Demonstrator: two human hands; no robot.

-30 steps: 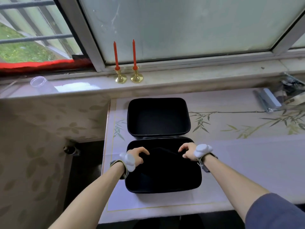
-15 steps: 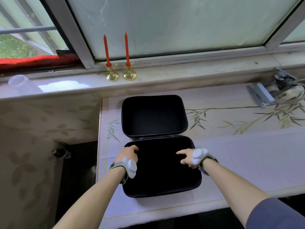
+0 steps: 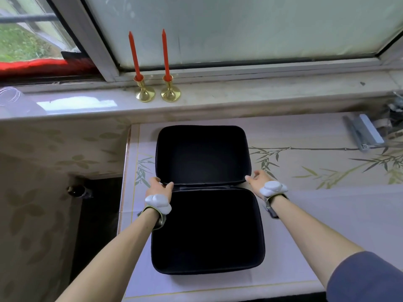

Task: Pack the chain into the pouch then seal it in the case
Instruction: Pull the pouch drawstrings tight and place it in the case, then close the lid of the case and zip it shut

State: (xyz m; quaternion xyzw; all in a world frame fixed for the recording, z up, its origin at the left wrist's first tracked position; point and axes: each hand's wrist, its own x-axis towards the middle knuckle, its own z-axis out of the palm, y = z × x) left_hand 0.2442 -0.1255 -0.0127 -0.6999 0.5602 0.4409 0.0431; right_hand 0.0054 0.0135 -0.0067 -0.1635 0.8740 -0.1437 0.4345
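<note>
— Two hands sit at the hinge line of the black rigid zip case (image 3: 207,232), which lies open flat on the bamboo-print tabletop (image 3: 327,214). The left hand (image 3: 158,188) touches the lid's near left corner, fingers loosely curled there, gripping nothing firmly. The right hand (image 3: 258,182) is just beside the right corner, fingers spread and released.

— Which way does the lid (image 3: 202,155) lie from them?

— Directly beyond the fingers, towards the window; its hinge runs left to right between the hands. Both are about equally near.

— And the pouch?

— Probably inside the near half, but that interior is too dark to tell; no chain shows.

— What changed?

— Half a second ago both hands were pressing down inside the near half; now they have moved out to the hinge corners, seemingly to fold the lid over.
</note>
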